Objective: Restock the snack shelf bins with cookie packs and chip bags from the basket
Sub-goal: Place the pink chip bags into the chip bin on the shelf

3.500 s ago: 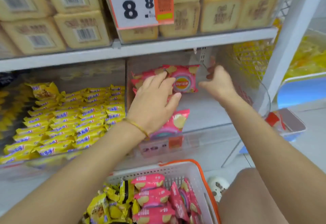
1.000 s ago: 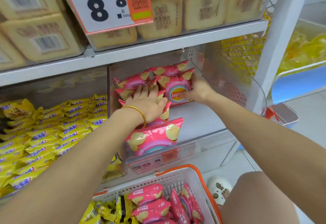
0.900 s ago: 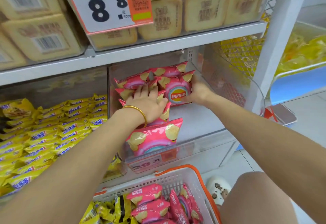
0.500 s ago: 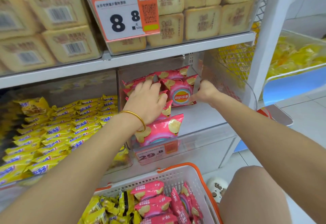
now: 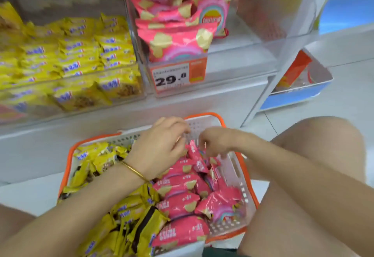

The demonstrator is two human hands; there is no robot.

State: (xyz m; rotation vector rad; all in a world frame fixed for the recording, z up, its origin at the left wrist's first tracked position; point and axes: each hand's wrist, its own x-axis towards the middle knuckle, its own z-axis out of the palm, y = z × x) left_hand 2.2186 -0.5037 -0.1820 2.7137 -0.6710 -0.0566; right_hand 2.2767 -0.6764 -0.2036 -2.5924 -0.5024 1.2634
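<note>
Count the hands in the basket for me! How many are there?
2. The left hand, with the bracelet, is over the pink chip bags at the far end of the basket. The right hand is just beside it.

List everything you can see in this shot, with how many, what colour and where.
basket: one, white with orange rim, on the floor below the shelf
chip bags in basket: many, pink, right half
cookie packs in basket: many, yellow, left half
chip bags on shelf: several, pink, clear bin above the price tag
cookie packs on shelf: many, yellow, clear bin left of the chips
price tag: one, orange and white, reads 29.8, front of chip bin
tray: one, blue and white, floor at right
bracelet: one, gold, left wrist
left hand: one, over the basket's pink bags, fingers curled; grip unclear
right hand: one, beside it, fingers curled; grip unclear
</note>
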